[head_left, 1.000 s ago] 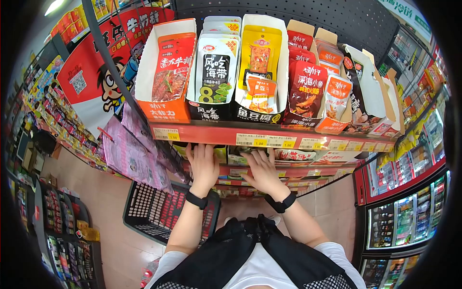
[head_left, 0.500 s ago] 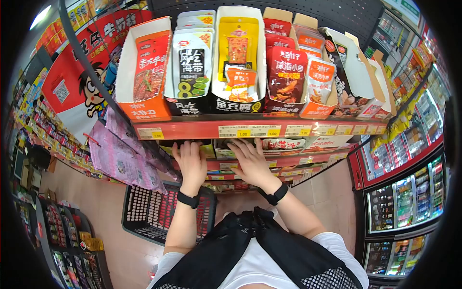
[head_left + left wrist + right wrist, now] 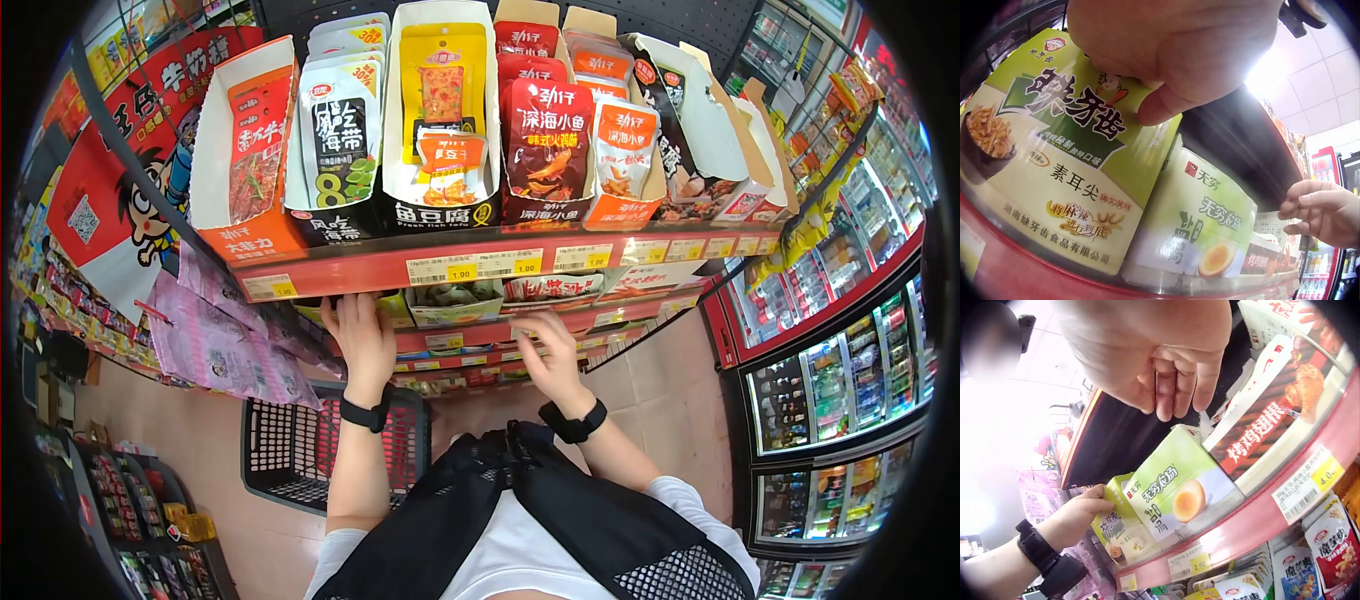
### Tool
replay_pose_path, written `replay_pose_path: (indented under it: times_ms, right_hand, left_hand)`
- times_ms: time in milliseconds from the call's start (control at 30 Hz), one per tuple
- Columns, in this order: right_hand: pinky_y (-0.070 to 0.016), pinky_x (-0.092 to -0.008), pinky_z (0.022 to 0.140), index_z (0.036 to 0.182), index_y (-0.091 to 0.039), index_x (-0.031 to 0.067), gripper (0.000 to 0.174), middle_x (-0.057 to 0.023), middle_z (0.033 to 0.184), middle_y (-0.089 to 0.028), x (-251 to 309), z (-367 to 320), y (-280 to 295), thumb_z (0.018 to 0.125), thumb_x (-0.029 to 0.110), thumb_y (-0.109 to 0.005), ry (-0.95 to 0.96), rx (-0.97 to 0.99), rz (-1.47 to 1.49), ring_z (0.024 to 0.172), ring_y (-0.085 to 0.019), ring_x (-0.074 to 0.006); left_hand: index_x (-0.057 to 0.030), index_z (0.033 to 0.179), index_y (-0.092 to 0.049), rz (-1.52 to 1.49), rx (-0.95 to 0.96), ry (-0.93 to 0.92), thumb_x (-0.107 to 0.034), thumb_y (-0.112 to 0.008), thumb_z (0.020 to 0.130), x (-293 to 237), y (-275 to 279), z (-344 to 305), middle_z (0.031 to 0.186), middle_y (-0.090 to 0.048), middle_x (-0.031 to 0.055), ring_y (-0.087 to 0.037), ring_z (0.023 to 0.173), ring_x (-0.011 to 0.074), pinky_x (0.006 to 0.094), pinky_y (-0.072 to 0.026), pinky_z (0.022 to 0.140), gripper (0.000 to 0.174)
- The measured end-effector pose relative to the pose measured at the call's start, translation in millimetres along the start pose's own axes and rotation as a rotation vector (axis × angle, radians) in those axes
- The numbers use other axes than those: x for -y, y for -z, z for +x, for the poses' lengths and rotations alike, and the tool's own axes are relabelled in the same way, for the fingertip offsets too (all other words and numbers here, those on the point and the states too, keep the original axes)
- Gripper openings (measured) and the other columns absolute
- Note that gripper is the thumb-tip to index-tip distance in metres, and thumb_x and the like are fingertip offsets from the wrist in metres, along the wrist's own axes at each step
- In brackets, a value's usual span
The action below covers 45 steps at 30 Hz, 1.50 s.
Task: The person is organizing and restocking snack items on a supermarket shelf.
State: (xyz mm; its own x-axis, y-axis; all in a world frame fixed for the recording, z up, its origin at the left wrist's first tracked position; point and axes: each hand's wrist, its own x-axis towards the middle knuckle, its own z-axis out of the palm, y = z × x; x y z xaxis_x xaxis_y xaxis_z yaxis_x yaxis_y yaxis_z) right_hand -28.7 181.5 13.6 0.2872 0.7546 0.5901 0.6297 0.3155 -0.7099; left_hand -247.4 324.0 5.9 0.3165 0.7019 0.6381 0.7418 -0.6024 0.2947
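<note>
On the second shelf stands a green and cream snack box with a bowl of shredded snack printed on its front. My left hand grips its upper edge, thumb on the printed front, fingers over the top and partly hidden. Beside it is a pale green box with a halved egg picture. My right hand is in front of the shelf, apart from the boxes, its fingers loosely bent and holding nothing. A box with a chicken wing picture stands to the right of the egg box.
The upper shelf's red price rail runs over both hands, with open boxes of snack pouches above. A black basket is on the floor at the left. Purple packets hang left of the shelf; drink coolers stand right.
My right hand has drawn back from the shelf edge, and its fingers have bent. The left hand stays at the green box. The head view has shifted toward the right.
</note>
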Motion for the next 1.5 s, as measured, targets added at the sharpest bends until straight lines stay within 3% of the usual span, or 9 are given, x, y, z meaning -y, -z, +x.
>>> replay_pose_path:
  times_ms: [233, 333, 533, 600, 833, 1067, 1233, 1333, 1500]
  right_hand:
    - [-0.0459, -0.0236, 0.06, 0.087, -0.065, -0.0021, 0.005, -0.0053, 0.078, -0.062, -25.1, -52.0, 23.1, 0.085, 0.002, -0.066, -0.273, -0.242, 0.055, 0.066, -0.057, -0.0096]
    - [-0.0438, -0.0233, 0.058, 0.082, -0.063, -0.0017, 0.008, -0.0042, 0.071, -0.059, -25.8, -75.5, 28.3, 0.085, 0.004, -0.068, -0.395, -0.261, -0.002, 0.062, -0.054, -0.0097]
    - [-0.0425, -0.0338, 0.054, 0.071, -0.059, 0.0011, 0.021, -0.0102, 0.062, -0.053, -18.7, -102.1, 22.1, 0.085, 0.013, -0.069, -0.302, -0.018, -0.042, 0.056, -0.053, -0.0231]
    - [-0.0438, -0.0365, 0.055, 0.069, -0.057, 0.0026, 0.025, -0.0107, 0.063, -0.054, -16.8, -102.9, 21.7, 0.086, 0.019, -0.067, -0.294, 0.15, -0.078, 0.059, -0.055, -0.0271]
    - [-0.0487, -0.0417, 0.061, 0.068, -0.057, 0.0055, 0.031, -0.011, 0.067, -0.059, -22.6, -117.3, 19.0, 0.087, 0.028, -0.062, -0.176, 0.423, -0.172, 0.067, -0.061, -0.0305]
    - [-0.0502, -0.0423, 0.063, 0.07, -0.061, 0.0065, 0.029, -0.0117, 0.07, -0.062, -27.2, -137.3, 44.8, 0.087, 0.03, -0.061, -0.291, 0.474, -0.214, 0.07, -0.062, -0.0312]
    - [-0.0501, -0.0433, 0.063, 0.07, -0.061, 0.0056, 0.029, -0.0122, 0.07, -0.063, -46.6, -136.4, 73.4, 0.087, 0.03, -0.061, -0.313, 0.506, -0.217, 0.07, -0.062, -0.0321]
    - [-0.0499, -0.0442, 0.064, 0.07, -0.061, 0.0052, 0.03, -0.0123, 0.07, -0.063, -63.9, -132.1, 95.3, 0.087, 0.03, -0.06, -0.246, 0.575, -0.207, 0.07, -0.062, -0.0331]
    - [-0.048, -0.044, 0.062, 0.068, -0.06, 0.0039, 0.033, -0.0121, 0.068, -0.061, -93.9, -124.7, 160.8, 0.087, 0.03, -0.061, -0.225, 0.625, -0.185, 0.067, -0.061, -0.0332]
  left_hand:
    - [-0.0023, 0.115, -0.05, 0.029, -0.001, -0.007, -0.002, -0.055, 0.078, 3.2, -3.4, -2.2, 0.109, -0.053, 0.015, -0.05, 0.108, 0.0312, 0.0549, -0.0169, 0.11, 0.037]
    - [-0.0027, 0.116, -0.05, 0.038, 0.002, -0.013, -0.002, -0.055, 0.078, 4.0, -3.5, -3.0, 0.111, -0.054, 0.0143, -0.05, 0.108, 0.03, 0.0547, -0.0171, 0.111, 0.039]
    - [-0.0048, 0.108, -0.052, 0.032, 0.007, -0.015, -0.004, -0.053, 0.08, 3.5, -3.1, -2.9, 0.105, -0.056, 0.0104, -0.05, 0.107, 0.0294, 0.0534, -0.0153, 0.111, 0.028]
    - [-0.003, 0.118, -0.05, 0.056, 0.038, -0.009, -0.002, -0.053, 0.078, 8.9, -5.6, -5.2, 0.112, -0.057, 0.012, -0.048, 0.113, 0.0299, 0.0536, -0.0153, 0.11, 0.04]
    - [-0.0025, 0.111, -0.052, 0.066, 0.052, 0.022, -0.004, -0.053, 0.08, 7.4, -4.7, -6.7, 0.109, -0.056, 0.015, -0.046, 0.115, 0.0331, 0.0548, -0.0132, 0.111, 0.031]
    - [-0.0008, 0.133, -0.043, 0.005, 0.005, 0.029, -0.002, -0.053, 0.081, 11.6, -12.0, -6.4, 0.123, -0.052, 0.0179, -0.043, 0.125, 0.0337, 0.0576, -0.0075, 0.114, 0.053]
    - [0.0013, 0.141, -0.035, -0.448, -0.34, 0.134, 0.003, -0.044, 0.09, -38.5, -1.1, -20.0, 0.149, -0.032, 0.0167, -0.025, 0.141, 0.0302, 0.0415, -0.0164, 0.115, 0.051]
    - [0.0024, 0.14, -0.034, -0.615, -0.422, 0.317, 0.001, -0.041, 0.094, -64.2, -6.2, -58.6, 0.147, -0.035, 0.015, -0.034, 0.135, 0.0261, 0.0386, -0.0223, 0.113, 0.046]
    - [0.0008, 0.129, -0.042, -0.819, -0.134, 0.51, 0.001, -0.041, 0.094, -139.6, -39.8, -136.6, 0.127, -0.05, 0.0128, -0.053, 0.107, 0.0192, 0.033, -0.0424, 0.096, 0.035]
